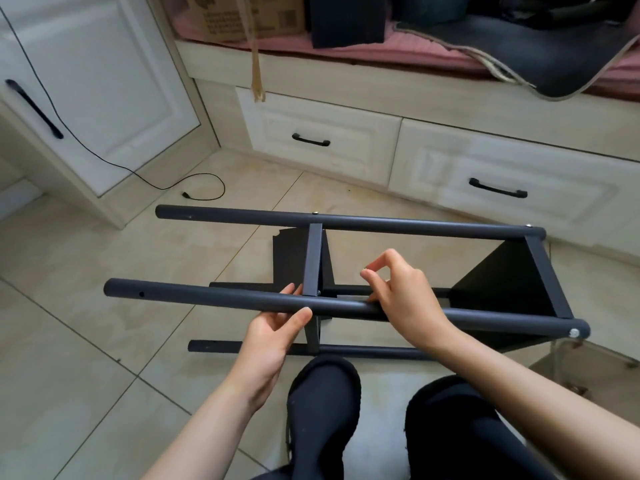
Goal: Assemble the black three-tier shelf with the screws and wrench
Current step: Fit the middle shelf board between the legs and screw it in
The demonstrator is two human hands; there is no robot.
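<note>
Black metal three-tier shelf frame (346, 268) lying on its side on the beige tiled floor (86, 341), just in front of the person's black shoes (323, 403). Four round black tubular legs running left to right: far upper one (346, 221), near upper one (214, 299), and two lower ones close to the floor. Flat black shelf panel (502, 282) fixed at the right end between the legs, silver screw head (574, 332) showing at the near leg's right tip. Narrow black crossbar (312, 259) of a middle tier spanning between the two upper legs, a second black panel behind it.

Left hand (273, 327) curled around the near upper leg, thumb on the front side, fingertips over the top right beside the crossbar joint; gripping the leg. Right hand (401, 292) resting over the same leg just to the right of the joint, thumb and forefinger raised and pinched together on something too small to identify, perhaps a screw; cannot tell for certain.

Open screw hole near the left end of the near upper leg.

Beyond the frame, cream drawer fronts with black handles (310, 140), a thin black cable (194, 185) looping across the floor, a pink cushion (433, 53) above the drawers carrying a cardboard box (242, 15).
</note>
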